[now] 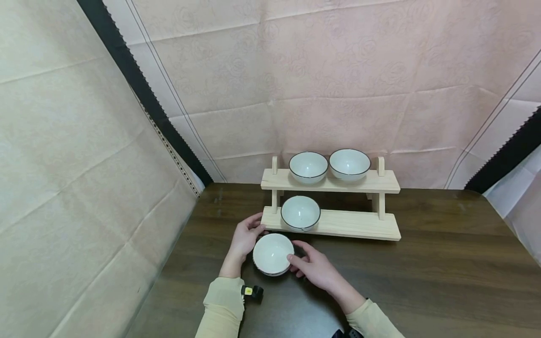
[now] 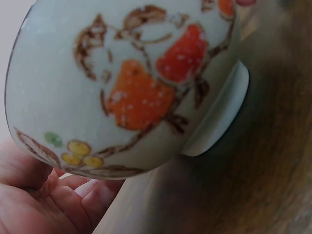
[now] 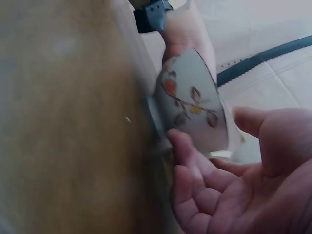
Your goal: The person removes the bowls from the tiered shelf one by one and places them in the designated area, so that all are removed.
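Note:
A small white bowl (image 1: 273,252) is between both hands, low over the dark table in front of a two-tier wooden rack. Its outer wall (image 2: 126,92) carries painted birds, a branch and yellow berries. My right hand (image 1: 313,268) holds it at the right side, thumb at the rim and curved fingers (image 3: 181,146) low along the outer wall. My left hand (image 1: 246,238) lies beside its far left rim, with loose fingers reaching toward the rack's lower shelf (image 1: 351,224). In the left wrist view, the bowl partly hides the left fingers (image 2: 97,197).
Two dark-rimmed white bowls, a left one (image 1: 308,167) and a right one (image 1: 349,165), stand on the upper shelf (image 1: 274,179). A third bowl (image 1: 300,213) sits at the left of the lower shelf. Behind the table (image 1: 456,263) hangs pale cloth (image 1: 338,61).

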Demonstrator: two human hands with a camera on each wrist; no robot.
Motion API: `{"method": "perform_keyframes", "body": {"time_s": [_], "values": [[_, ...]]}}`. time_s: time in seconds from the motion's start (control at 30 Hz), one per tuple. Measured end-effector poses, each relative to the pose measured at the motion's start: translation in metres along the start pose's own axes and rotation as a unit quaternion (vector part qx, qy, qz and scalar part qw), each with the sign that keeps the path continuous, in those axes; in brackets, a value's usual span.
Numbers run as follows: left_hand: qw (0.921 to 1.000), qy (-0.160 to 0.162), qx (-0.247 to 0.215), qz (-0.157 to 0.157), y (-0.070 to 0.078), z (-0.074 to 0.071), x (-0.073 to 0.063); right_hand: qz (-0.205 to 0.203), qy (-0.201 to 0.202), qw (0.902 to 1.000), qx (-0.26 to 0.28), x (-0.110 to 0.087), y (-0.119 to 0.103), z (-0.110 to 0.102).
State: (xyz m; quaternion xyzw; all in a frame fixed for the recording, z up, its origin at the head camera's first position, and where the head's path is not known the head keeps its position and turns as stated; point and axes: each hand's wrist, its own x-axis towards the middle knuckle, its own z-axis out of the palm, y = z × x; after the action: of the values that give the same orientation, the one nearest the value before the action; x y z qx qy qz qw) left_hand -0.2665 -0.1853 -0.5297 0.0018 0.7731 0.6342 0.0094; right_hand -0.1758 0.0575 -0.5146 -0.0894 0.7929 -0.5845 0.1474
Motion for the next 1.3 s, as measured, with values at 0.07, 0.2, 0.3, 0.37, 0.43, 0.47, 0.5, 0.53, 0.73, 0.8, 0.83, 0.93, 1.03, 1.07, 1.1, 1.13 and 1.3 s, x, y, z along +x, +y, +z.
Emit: {"method": "perform_keyframes", "body": {"time_s": [0.07, 0.2, 0.3, 0.37, 0.43, 0.47, 0.5, 0.53, 0.73, 0.8, 0.83, 0.93, 1.03, 1.07, 1.1, 1.13, 1.3], "values": [[1.0000, -0.001, 0.003, 0.001, 0.001, 0.000, 0.000, -0.002, -0.006, 0.9997, -0.022, -0.001, -0.002, -0.007], [1.0000, -0.001, 0.010, 0.000, 0.000, -0.001, 0.000, -0.012, -0.025, 0.9980, -0.056, -0.004, -0.007, -0.026], [0.9999, -0.001, 0.015, -0.002, -0.001, -0.001, 0.000, -0.018, -0.049, 0.9953, -0.081, -0.008, -0.009, -0.043], [0.9999, -0.002, 0.015, -0.004, -0.001, 0.000, 0.000, -0.019, -0.061, 0.9927, -0.102, -0.010, -0.010, -0.055], [0.9999, -0.005, 0.013, -0.002, -0.002, 0.000, 0.000, -0.019, -0.063, 0.9908, -0.118, -0.010, -0.010, -0.067], [0.9999, -0.007, 0.013, 0.001, -0.002, 0.000, 0.000, -0.018, -0.060, 0.9906, -0.121, -0.010, -0.010, -0.073], [0.9999, -0.008, 0.010, 0.000, -0.002, 0.001, 0.000, -0.017, -0.054, 0.9909, -0.122, -0.009, -0.010, -0.079], [0.9999, -0.007, 0.008, -0.001, -0.002, 0.001, 0.000, -0.016, -0.046, 0.9917, -0.119, -0.008, -0.009, -0.085], [1.0000, -0.005, 0.008, -0.002, -0.001, -0.001, 0.000, -0.017, 0.014, 0.9985, -0.050, -0.001, -0.011, -0.113], [0.9999, -0.005, 0.010, 0.000, -0.001, -0.002, 0.000, -0.022, 0.032, 0.9987, -0.034, 0.001, -0.011, -0.119], [0.9999, -0.006, 0.010, -0.002, -0.001, -0.002, -0.001, -0.024, 0.039, 0.9986, -0.026, 0.002, -0.011, -0.121], [0.9999, -0.008, 0.008, -0.002, -0.002, -0.002, -0.002, -0.037, 0.050, 0.9977, -0.027, 0.005, -0.009, -0.125], [1.0000, -0.007, 0.002, -0.003, -0.002, -0.001, -0.003, -0.049, 0.045, 0.9962, -0.056, 0.010, -0.007, -0.125], [1.0000, -0.005, 0.004, -0.003, -0.002, -0.001, -0.002, -0.055, 0.041, 0.9952, -0.070, 0.011, -0.007, -0.124], [1.0000, -0.005, 0.004, -0.002, -0.003, -0.001, -0.002, -0.058, 0.037, 0.9940, -0.084, 0.013, -0.007, -0.124], [1.0000, -0.004, 0.006, -0.001, -0.002, 0.000, -0.002, -0.059, 0.032, 0.9929, -0.098, 0.015, -0.008, -0.124], [1.0000, -0.001, 0.009, -0.003, 0.000, 0.000, 0.000, -0.058, 0.013, 0.9890, -0.135, 0.029, -0.012, -0.128]]}}
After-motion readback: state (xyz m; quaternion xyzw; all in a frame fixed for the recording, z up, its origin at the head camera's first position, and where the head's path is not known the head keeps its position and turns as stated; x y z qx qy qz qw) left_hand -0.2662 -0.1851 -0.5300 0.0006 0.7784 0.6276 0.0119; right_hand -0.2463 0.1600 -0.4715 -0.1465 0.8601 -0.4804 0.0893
